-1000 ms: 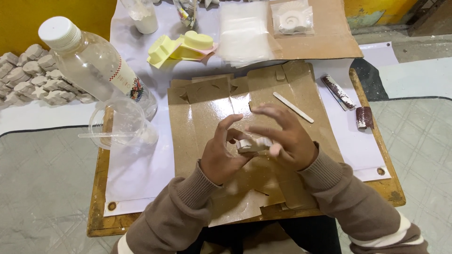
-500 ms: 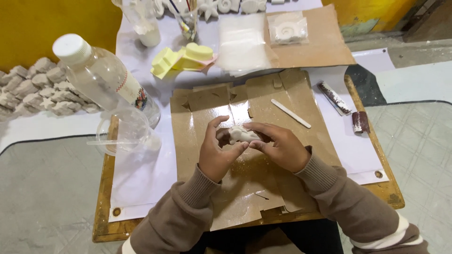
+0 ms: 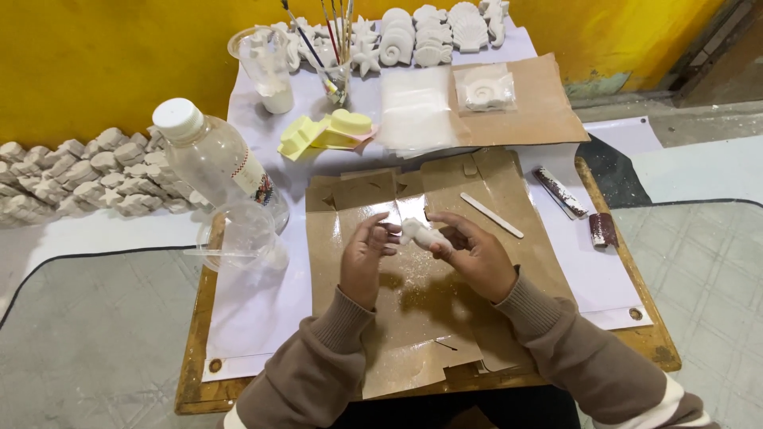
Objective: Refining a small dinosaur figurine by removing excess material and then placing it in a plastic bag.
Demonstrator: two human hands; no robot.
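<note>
Head view, looking down on a small wooden work board [image 3: 636,342] covered with a white sheet [image 3: 262,302] and flattened brown cardboard [image 3: 413,310]. At the centre, the left hand [image 3: 364,262] and right hand [image 3: 475,256] meet over the cardboard, both closed on a small white plaster piece [image 3: 421,235]: the right hand's fingers wrap its right end while the left hand's fingertips pinch its left end, lifting it just above the cardboard (probably so that any white dust falls on the cardboard, which is already speckled beneath the hands). A flat wooden stick [image 3: 492,215] lies on the cardboard just right of the hands, within easy reach. To the left stand a clear plastic bottle with a white cap [image 3: 214,159] and, near it, a clear plastic cup [image 3: 241,236]. Farther off lie yellow moulds [image 3: 326,133], a stack of clear sheets [image 3: 415,107] and a bagged white cast [image 3: 485,87]. At the far edge, a jar of paintbrushes [image 3: 335,75] and a row of white shell and starfish casts [image 3: 429,36] sit against the yellow wall. More pale casts [image 3: 71,179] are heaped at the far left, off the board. Two small dark tools [image 3: 576,208] rest at right.
</note>
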